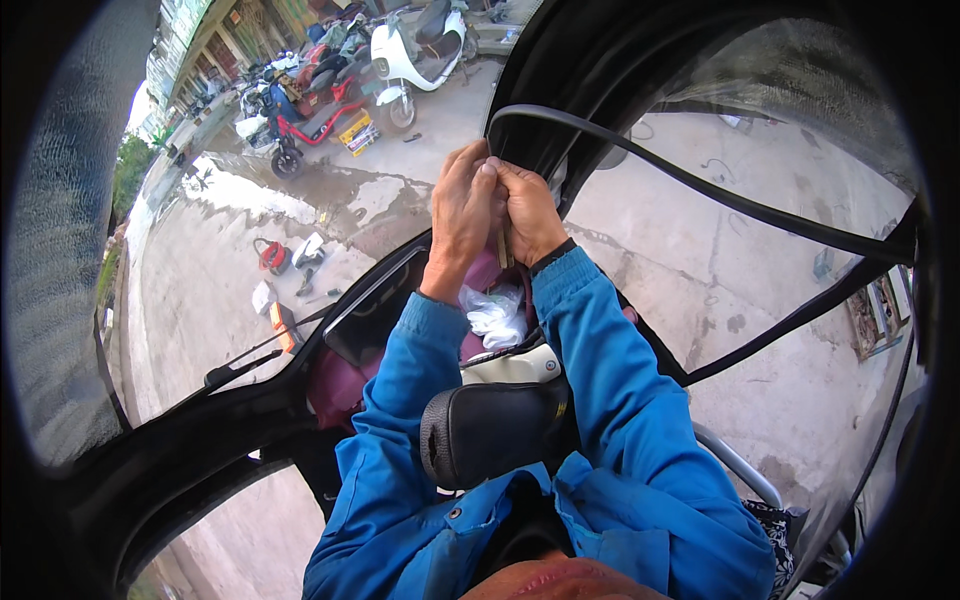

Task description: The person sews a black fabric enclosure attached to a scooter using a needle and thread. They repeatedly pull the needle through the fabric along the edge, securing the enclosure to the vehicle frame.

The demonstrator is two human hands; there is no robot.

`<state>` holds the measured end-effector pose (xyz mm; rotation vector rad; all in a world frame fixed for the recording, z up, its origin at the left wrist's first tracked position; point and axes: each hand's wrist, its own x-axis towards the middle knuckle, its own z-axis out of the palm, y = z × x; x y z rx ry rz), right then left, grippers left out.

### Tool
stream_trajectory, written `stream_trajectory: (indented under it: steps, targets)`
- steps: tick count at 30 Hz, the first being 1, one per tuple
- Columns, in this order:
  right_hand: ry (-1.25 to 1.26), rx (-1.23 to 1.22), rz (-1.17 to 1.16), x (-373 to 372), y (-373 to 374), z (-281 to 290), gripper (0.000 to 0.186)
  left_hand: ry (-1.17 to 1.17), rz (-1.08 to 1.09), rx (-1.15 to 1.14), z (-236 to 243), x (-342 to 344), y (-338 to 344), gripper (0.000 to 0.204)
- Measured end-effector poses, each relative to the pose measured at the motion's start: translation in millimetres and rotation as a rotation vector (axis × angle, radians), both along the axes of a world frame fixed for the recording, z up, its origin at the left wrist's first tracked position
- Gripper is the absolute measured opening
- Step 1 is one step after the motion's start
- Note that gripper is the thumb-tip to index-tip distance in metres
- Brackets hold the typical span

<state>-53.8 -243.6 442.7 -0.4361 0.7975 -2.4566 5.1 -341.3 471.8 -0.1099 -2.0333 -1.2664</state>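
My left hand (462,212) and my right hand (530,212) are raised close together at a black frame post (545,75). Both have their fingers closed in a pinch where a black rubber strip (690,175) bends down to them. From there the strip arcs loose to the right, across the open side. Something thin and yellowish-brown (503,248) shows just under my hands, partly covered by them. Below, between my forearms, lie a white plastic bag (495,315) and pink cloth (474,345). Fingers hide the strip's end.
A black padded piece (490,430) sits before my chest. At left are a wiper arm (240,370) and a dark panel (375,310). Outside on the concrete stand a red scooter (320,118) and a white scooter (405,55), with a red item (272,256) lying nearer.
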Motion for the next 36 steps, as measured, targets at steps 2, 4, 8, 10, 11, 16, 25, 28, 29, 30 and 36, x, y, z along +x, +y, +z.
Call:
stream_trajectory:
  steps: [2,4,8,10,11,16,25,28,29,30,36]
  targets:
    - [-0.058,-0.033,-0.045,3.0,-2.7,3.8,0.026,0.023,0.019,-0.06,1.2,-1.9,3.1,0.045]
    - [-0.147,-0.07,-0.146,14.5,-13.3,7.4,0.028,0.026,0.02,-0.076,3.3,-0.3,4.2,0.045]
    - [-0.233,-0.112,-0.182,26.5,-20.0,15.0,0.03,-0.058,0.035,-0.188,17.6,5.4,-0.5,0.049]
    - [-0.265,-0.14,-0.172,26.5,-22.0,16.9,0.03,-0.1,0.015,-0.213,25.1,4.0,-1.5,0.049]
    - [-0.284,-0.158,-0.166,26.4,-21.9,16.2,0.03,-0.086,0.007,-0.266,26.2,4.1,-0.4,0.05]
    - [-0.129,-0.114,-0.243,28.0,-25.4,6.2,0.027,-0.156,-0.05,-0.162,21.7,9.0,0.6,0.056]
    - [0.051,0.081,-0.183,16.3,-13.6,-10.6,0.029,-0.031,0.017,-0.046,-1.2,0.1,-2.7,0.049]
    - [0.016,0.103,-0.151,22.8,-7.2,-11.9,0.029,0.006,0.071,-0.092,-11.6,2.2,-6.6,0.044]
    - [0.016,0.109,-0.145,23.8,-6.6,-10.0,0.029,-0.005,0.065,-0.088,-13.4,5.0,-8.6,0.044]
    - [0.022,0.088,-0.119,24.0,-6.6,-7.5,0.029,-0.015,0.065,-0.079,-14.1,7.4,-9.9,0.044]
    - [-0.015,0.095,-0.14,14.4,-10.0,2.6,0.027,-0.019,0.005,-0.058,-3.2,12.7,-6.2,0.051]
